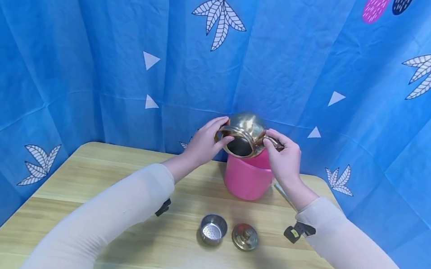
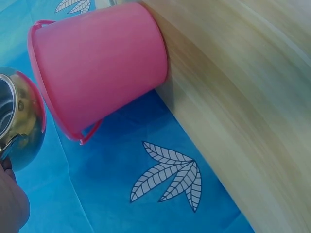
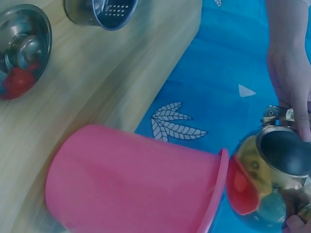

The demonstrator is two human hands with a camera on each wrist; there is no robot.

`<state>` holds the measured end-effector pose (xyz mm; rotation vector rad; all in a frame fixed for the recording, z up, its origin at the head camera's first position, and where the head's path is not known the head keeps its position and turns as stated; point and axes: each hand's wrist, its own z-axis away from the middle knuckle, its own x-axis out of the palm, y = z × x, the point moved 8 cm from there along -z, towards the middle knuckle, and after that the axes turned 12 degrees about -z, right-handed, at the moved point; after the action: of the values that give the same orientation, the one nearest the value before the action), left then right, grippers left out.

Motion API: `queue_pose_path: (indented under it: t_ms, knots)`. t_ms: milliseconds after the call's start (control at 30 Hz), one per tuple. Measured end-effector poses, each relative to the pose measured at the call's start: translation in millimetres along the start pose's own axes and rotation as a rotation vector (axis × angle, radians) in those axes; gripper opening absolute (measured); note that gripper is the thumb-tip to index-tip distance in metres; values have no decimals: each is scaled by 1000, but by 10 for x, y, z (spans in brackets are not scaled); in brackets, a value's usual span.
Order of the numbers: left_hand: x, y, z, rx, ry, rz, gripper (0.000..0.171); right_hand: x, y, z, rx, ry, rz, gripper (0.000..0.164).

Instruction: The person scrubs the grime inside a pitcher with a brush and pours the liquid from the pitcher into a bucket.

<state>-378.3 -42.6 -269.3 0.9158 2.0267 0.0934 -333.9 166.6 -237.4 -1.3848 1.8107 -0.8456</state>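
Observation:
A shiny gold teapot [image 1: 250, 127] is held tilted above the pink bucket [image 1: 248, 179], its open round mouth facing me. My left hand [image 1: 204, 141] grips the teapot's left side by the curved handle, the thumb at the rim. On the other side, my right hand [image 1: 284, 157] pinches the narrow part that juts out from the body. In the right wrist view, the teapot [image 3: 257, 179] is beside the bucket's rim, and both hands touch it. The left wrist view catches only part of the teapot [image 2: 26, 121] and of the left hand [image 2: 12, 204].
On the wooden table [image 1: 168, 246] stand a metal strainer cup [image 1: 213, 228] with a perforated bottom and a round metal lid [image 1: 244, 237] with a knob. A thin pale rod [image 1: 284, 195] lies partly behind the right forearm. The blue patterned curtain [image 1: 128, 50] surrounds the table's back and sides.

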Motion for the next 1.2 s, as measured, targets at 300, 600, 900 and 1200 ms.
queue_pose_path:
  t_ms: [300, 600, 900, 1200]
  knots:
    - [-78, -45, 55, -3, 26, -28, 63, 57, 165, -27, 45, -14, -51, 30]
    - [-169, -93, 96, -5, 45, -43, 62, 131, 147, -16, 31, -29, -75, 28]
    - [-241, -178, 186, -39, 47, -52, 58, 246, 191, -2, 99, -56, -67, 28]
    - [-307, -265, 265, -55, 42, -63, 58, 377, 201, 8, 97, -73, -95, 29]
